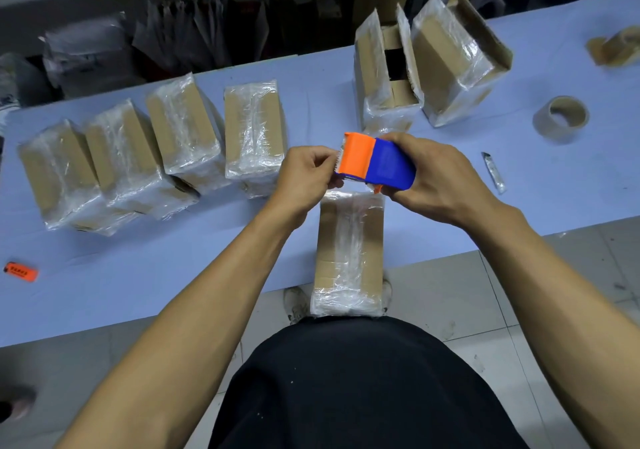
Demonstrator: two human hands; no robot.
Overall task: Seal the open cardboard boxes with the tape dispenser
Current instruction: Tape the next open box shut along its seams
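Right hand [436,185] wraps the tape dispenser [375,163] above the near box [349,251] | left hand [306,178] pinches its tape end, likely readying another strip.

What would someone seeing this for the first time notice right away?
The orange and blue tape dispenser at the centre, gripped by the right hand while the left hand pinches at its orange end. Just below it lies a taped box at the table's near edge, and a row of four wrapped boxes lines the left.
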